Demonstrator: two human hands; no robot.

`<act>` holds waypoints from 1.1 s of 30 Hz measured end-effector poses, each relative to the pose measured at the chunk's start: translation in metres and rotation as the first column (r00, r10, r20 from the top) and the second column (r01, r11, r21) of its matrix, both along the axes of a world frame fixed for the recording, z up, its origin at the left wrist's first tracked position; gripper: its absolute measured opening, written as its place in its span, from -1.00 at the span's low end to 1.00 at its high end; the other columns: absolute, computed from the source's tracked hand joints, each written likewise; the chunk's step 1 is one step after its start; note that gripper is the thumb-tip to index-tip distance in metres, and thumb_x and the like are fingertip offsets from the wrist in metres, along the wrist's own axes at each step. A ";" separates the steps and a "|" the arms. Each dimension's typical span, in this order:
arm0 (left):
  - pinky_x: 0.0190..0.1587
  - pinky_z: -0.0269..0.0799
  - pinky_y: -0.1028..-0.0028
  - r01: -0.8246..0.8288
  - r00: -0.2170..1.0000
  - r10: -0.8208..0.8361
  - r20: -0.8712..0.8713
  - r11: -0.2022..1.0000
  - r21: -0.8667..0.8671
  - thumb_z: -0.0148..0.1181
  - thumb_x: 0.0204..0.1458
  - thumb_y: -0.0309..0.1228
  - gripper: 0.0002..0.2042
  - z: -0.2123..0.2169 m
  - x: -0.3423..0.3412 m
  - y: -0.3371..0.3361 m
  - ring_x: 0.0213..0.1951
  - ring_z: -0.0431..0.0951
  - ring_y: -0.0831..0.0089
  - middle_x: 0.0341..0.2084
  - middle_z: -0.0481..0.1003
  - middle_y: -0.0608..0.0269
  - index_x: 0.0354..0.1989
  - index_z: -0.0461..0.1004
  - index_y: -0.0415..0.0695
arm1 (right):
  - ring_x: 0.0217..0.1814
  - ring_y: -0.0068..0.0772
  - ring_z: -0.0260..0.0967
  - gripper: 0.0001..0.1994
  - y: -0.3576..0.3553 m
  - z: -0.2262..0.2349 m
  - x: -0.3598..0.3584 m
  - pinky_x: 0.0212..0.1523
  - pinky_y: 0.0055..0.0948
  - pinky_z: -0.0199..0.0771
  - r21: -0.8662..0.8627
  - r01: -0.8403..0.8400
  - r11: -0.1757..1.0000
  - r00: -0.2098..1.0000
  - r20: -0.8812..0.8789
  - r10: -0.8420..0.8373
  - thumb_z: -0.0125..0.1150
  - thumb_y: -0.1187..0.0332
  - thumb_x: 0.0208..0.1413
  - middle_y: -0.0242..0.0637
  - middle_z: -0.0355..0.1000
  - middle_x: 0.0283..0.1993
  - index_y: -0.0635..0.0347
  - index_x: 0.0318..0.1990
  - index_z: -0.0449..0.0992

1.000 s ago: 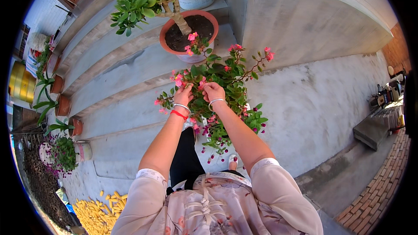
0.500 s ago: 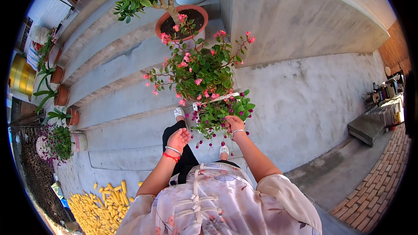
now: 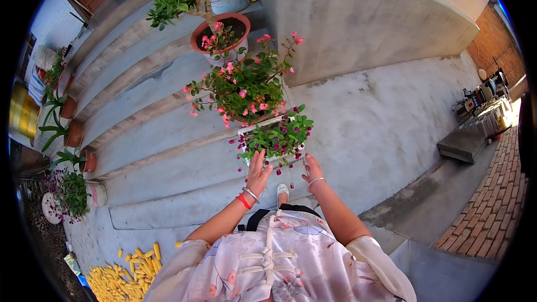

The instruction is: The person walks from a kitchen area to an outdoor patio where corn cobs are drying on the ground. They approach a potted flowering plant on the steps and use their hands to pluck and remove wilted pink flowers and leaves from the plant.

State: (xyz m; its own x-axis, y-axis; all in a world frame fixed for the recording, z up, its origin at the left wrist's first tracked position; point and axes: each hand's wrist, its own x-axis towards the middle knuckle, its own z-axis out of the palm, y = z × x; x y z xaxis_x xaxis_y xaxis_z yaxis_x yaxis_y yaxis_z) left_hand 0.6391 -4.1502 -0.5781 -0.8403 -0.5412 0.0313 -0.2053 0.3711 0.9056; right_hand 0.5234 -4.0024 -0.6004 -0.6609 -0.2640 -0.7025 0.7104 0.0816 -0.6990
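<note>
Head view: planter (image 3: 275, 137) between hands' grip.

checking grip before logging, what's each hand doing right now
Left hand: open, fingers spread against the white planter.
Right hand: at the planter's other side; grip cannot be told.

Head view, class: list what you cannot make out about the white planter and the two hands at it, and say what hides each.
- White planter, head view: walls and base mostly hidden by its own foliage and dark red flowers.
- Left hand: fingertips lost among the leaves; contact with the rim unclear.
- Right hand: seen from the back; grip unclear.
- Clay pot behind: hidden under the pink-flowered plant.
</note>
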 end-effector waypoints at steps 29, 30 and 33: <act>0.03 0.15 0.38 -0.208 0.977 -0.032 0.210 0.060 0.976 -0.24 0.08 -0.17 -0.62 0.008 -0.156 0.139 -0.02 0.31 0.38 -0.10 0.34 0.19 0.00 0.25 -0.10 | -0.32 -0.30 0.40 -0.76 0.091 -0.025 -0.168 -0.29 -0.43 0.35 0.367 -0.641 0.674 0.497 -0.471 0.729 0.01 0.26 -0.04 -0.16 0.44 -0.37 0.13 -0.24 0.44; 0.02 0.16 0.39 -0.218 0.976 -0.007 0.219 0.065 0.974 -0.23 0.08 -0.18 -0.63 0.006 -0.158 0.131 -0.04 0.31 0.39 -0.12 0.36 0.20 -0.01 0.26 -0.10 | -0.33 -0.27 0.40 -0.77 0.083 -0.026 -0.169 -0.30 -0.41 0.36 0.347 -0.667 0.659 0.470 -0.490 0.734 0.01 0.26 -0.04 -0.16 0.44 -0.38 0.13 -0.25 0.44; -0.05 0.22 0.43 -0.225 0.972 0.079 0.220 0.063 0.972 -0.17 0.06 -0.22 -0.68 -0.001 -0.160 0.107 -0.10 0.35 0.43 -0.18 0.40 0.24 -0.06 0.31 -0.07 | -0.37 -0.29 0.40 -0.78 0.064 -0.033 -0.175 -0.32 -0.41 0.36 0.285 -0.706 0.648 0.435 -0.547 0.715 0.02 0.26 -0.05 -0.19 0.44 -0.39 0.13 -0.27 0.46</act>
State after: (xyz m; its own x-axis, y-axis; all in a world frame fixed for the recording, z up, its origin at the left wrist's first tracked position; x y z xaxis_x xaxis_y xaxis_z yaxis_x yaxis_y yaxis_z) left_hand 0.4793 -4.0430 -0.5787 -0.6930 -0.1319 -0.7087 -0.2258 -0.8940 0.3871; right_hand 0.3485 -3.9383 -0.6339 -0.4933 -0.8281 -0.2663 -0.1388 0.3772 -0.9157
